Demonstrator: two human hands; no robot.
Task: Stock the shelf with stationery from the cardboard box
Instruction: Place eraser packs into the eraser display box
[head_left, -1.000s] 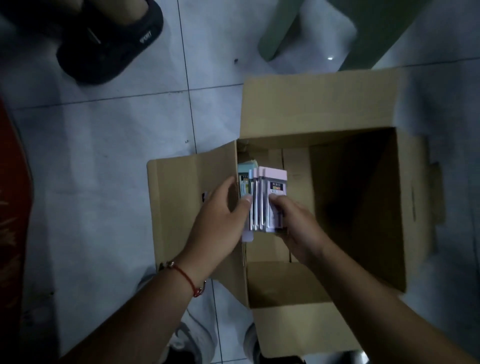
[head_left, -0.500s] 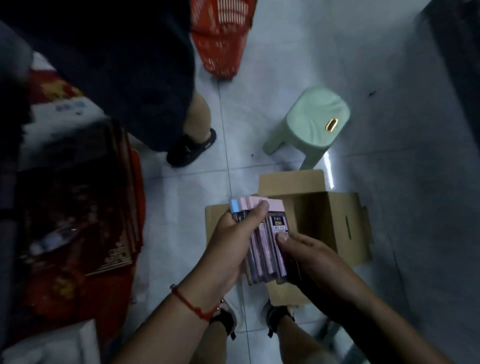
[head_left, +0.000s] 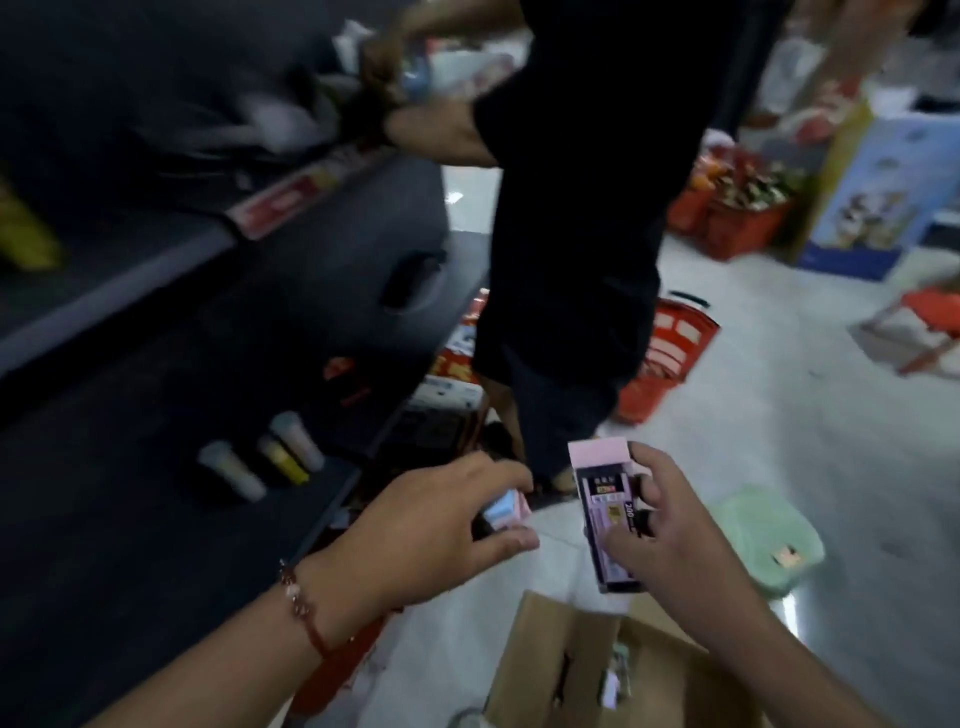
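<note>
My left hand (head_left: 441, 525) grips a few stationery packs (head_left: 140, 506)... with blue and pink ends, held out toward the dark shelf (head_left: 171, 519) on the left. My right hand (head_left: 670, 530) holds one pink and purple stationery pack (head_left: 605, 514) upright, a little to the right of the left hand. Below both hands stands the open cardboard box (head_left: 540, 670) on the floor, with some small packs dimly visible inside.
Several small tubes (head_left: 260, 460) lie on the dark shelf. A person in dark clothes (head_left: 566, 249) stands close ahead, reaching into an upper shelf. A red basket (head_left: 665, 353) sits behind them, a green stool (head_left: 763, 540) right of the box, and more boxes at the far right.
I have risen from the box and turned toward the shelf. The stack held by both hands has split: the left hand carries a few packs leftward, the right keeps one.
</note>
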